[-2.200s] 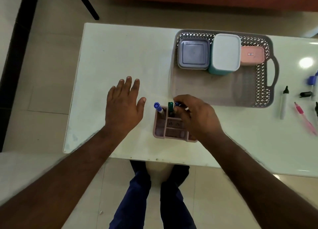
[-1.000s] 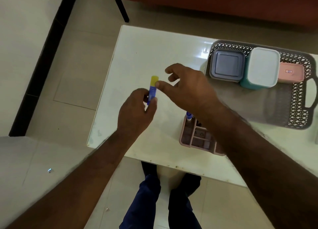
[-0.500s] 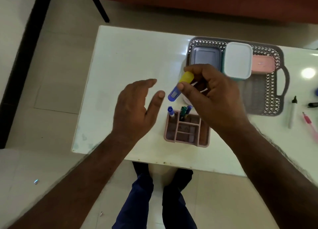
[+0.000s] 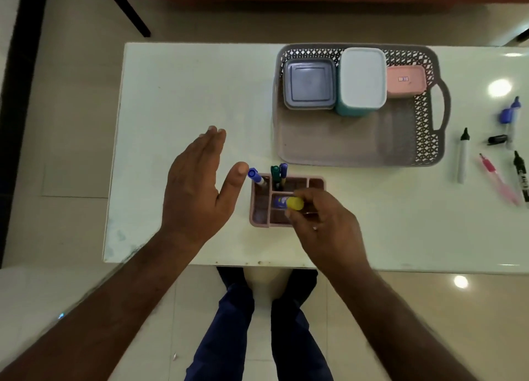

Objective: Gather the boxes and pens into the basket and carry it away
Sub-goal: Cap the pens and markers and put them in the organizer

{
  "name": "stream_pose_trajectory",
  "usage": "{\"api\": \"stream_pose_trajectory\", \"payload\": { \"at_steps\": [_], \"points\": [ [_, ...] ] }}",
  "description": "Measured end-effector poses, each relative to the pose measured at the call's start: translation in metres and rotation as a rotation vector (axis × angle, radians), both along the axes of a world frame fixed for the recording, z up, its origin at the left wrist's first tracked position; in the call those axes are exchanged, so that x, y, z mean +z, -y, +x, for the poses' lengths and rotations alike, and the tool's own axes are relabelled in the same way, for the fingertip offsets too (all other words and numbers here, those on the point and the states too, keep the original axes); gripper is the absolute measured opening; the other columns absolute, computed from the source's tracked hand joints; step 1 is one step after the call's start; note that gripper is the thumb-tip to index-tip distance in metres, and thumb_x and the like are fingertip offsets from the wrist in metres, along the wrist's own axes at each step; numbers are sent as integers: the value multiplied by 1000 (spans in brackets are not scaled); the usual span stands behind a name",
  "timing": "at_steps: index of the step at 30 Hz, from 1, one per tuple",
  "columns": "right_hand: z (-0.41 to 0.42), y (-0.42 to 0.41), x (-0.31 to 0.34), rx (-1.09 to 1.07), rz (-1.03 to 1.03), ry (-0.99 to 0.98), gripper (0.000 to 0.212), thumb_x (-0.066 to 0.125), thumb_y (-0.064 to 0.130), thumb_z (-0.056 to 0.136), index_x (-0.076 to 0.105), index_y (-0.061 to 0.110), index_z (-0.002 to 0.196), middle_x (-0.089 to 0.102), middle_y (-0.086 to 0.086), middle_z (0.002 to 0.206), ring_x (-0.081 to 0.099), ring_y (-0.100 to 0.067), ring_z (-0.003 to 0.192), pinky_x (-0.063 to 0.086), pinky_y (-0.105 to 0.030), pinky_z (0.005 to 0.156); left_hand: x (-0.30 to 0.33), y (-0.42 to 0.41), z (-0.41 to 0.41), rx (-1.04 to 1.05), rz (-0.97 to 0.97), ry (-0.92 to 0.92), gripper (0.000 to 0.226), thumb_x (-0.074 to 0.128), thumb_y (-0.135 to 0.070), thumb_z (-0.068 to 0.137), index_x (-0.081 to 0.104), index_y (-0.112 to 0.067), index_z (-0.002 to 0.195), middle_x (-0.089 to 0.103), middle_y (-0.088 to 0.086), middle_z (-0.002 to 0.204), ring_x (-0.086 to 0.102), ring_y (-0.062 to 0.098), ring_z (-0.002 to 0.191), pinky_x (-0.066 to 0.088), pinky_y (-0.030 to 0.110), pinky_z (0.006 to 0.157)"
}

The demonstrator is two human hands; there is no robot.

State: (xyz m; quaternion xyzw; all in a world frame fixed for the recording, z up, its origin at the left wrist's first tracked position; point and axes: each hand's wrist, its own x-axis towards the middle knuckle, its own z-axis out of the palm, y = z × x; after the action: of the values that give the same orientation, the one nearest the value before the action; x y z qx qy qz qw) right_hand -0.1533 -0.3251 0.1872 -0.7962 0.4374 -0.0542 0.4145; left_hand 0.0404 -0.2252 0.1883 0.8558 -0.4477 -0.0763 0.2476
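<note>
The grey lattice-sided plastic basket (image 4: 429,140) with loop handles sits on the white glossy surface (image 4: 186,94) at my one o'clock. Along its far wall stand three lidded boxes in a row: a grey-blue square box (image 4: 309,86), a taller teal box with a white lid (image 4: 361,80) touching it, and a small pink box (image 4: 406,80) at the right end. The basket's near half holds nothing I can see.

Straight ahead at twelve o'clock sits a dusty-pink divided plastic organiser (image 4: 259,209). A blue-capped marker (image 4: 256,176) leans in its far-left cell, and a green pen (image 4: 275,174) and a blue pen (image 4: 283,171) stand together in the next cell.

At three o'clock, loose on the surface, lie a white marker with a black cap (image 4: 461,157), a pink pen (image 4: 498,183), a black marker (image 4: 521,175) and a blue-capped marker (image 4: 510,115).

My right hand (image 4: 323,229) pinches a blue glue stick with a yellow cap (image 4: 288,203) over the organiser's middle cell. My left hand (image 4: 197,189) hovers wide, fingers straight, just left of the organiser, holding nothing.
</note>
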Motion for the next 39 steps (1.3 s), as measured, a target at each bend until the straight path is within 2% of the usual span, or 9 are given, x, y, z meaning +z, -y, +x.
{"api": "stream_pose_trajectory", "payload": {
  "at_steps": [2,7,10,20,24,27,32,35,39],
  "points": [
    [7,-4,-13,71,-45,-39,17,60,33,95,61,27,112,68,9,108,65,-8,89,54,-18,72,1,1,-2,-16,6,20,68,33,-56,99,37,-9,149,38,9,154,35,22,143,34,43,114],
    [23,-5,-29,154,-95,-123,23,60,28,95,61,23,117,64,3,116,61,-14,102,56,-34,87,1,6,-5,-36,8,45,70,30,-57,100,36,-8,149,35,10,156,31,23,145,32,44,116],
    [29,-3,-32,147,-86,-126,29,60,31,95,59,22,123,62,2,122,59,-16,109,53,-34,94,3,10,-8,-53,-3,59,71,30,-57,100,38,-7,148,36,12,155,33,25,144,33,46,114],
    [14,3,-31,88,-52,-67,33,63,33,90,55,29,122,62,10,117,60,-7,100,55,-26,87,23,31,-16,-135,-8,96,71,31,-57,100,38,-6,148,35,12,155,31,23,145,26,36,117],
    [-21,20,-22,-38,-102,-59,24,63,40,90,61,29,112,62,15,104,56,0,86,43,-6,71,43,52,-36,-227,-57,100,70,37,-54,98,41,-3,145,38,14,153,34,26,143,31,41,115],
    [-60,44,-16,-169,-173,-75,29,66,42,89,64,27,113,62,16,101,55,2,76,34,-1,61,53,70,-63,-334,-96,91,67,43,-49,97,43,-1,143,41,16,151,37,29,141,36,49,111],
    [-129,96,-15,-370,-241,-157,26,67,39,89,66,25,111,64,15,97,59,0,73,35,-3,64,52,104,-123,-441,-74,40,68,46,-52,95,44,-5,145,42,12,151,37,26,142,35,47,113],
    [-163,133,-19,-466,-270,-198,25,66,37,89,66,23,109,66,11,97,59,-2,72,40,-14,67,40,123,-162,-496,-28,35,66,52,-50,94,46,-7,144,44,13,150,41,28,139,34,44,113],
    [-199,188,-30,-550,-234,-280,25,62,38,91,66,25,112,67,10,102,64,-11,89,43,-24,77,17,141,-214,-618,70,17,64,47,-51,94,46,-11,144,43,11,151,43,28,137,36,42,111]
  ]
}}
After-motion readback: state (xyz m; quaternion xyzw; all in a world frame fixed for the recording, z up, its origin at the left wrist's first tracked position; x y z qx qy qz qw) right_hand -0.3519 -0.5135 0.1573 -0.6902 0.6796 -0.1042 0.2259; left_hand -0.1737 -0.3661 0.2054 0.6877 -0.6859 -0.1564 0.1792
